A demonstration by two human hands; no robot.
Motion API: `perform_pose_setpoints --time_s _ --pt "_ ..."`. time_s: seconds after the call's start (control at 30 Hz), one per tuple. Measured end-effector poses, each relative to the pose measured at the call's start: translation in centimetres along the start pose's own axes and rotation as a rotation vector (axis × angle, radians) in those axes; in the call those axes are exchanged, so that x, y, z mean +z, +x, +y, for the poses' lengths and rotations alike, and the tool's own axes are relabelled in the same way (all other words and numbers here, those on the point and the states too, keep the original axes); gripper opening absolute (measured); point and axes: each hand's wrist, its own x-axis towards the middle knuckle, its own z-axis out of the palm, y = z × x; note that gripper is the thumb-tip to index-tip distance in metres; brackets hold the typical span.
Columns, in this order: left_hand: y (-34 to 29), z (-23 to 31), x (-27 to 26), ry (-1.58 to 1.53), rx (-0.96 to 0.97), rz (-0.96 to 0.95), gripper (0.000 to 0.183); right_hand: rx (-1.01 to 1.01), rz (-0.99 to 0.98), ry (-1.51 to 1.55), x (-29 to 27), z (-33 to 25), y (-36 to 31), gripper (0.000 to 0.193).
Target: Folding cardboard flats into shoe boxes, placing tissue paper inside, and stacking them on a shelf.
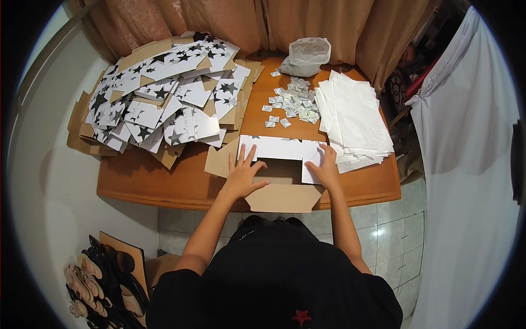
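A partly folded cardboard box [280, 147] lies at the table's front edge, white with dark stars outside and plain brown inside. Its front brown flap [286, 198] hangs over the edge toward me, and another brown flap [218, 159] sticks out at the left. My left hand [243, 176] rests on the box's left side with fingers spread and thumb stretched inward. At the right side, my right hand [325, 168] grips the white side panel, thumb on its inner part and fingers near the back corner.
A big heap of flat star-printed cardboard pieces [159, 93] fills the table's left. Small sachets [296, 100] lie scattered behind the box, before a clear plastic bag [308, 55]. White paper sheets [353, 112] are stacked at right. Shoes [104, 279] stand on a rack at lower left.
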Motion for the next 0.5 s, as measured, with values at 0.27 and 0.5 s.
perform_pose_setpoints --time_s 0.27,0.5 --pt "0.5 0.5 0.7 0.052 -0.052 0.095 0.070 0.117 -0.021 -0.314 0.8 -3.8 -0.3 0.088" --pt "-0.3 0.6 -1.4 -0.108 -0.089 0.097 0.062 0.130 -0.008 -0.374 1.4 -2.8 0.7 0.093"
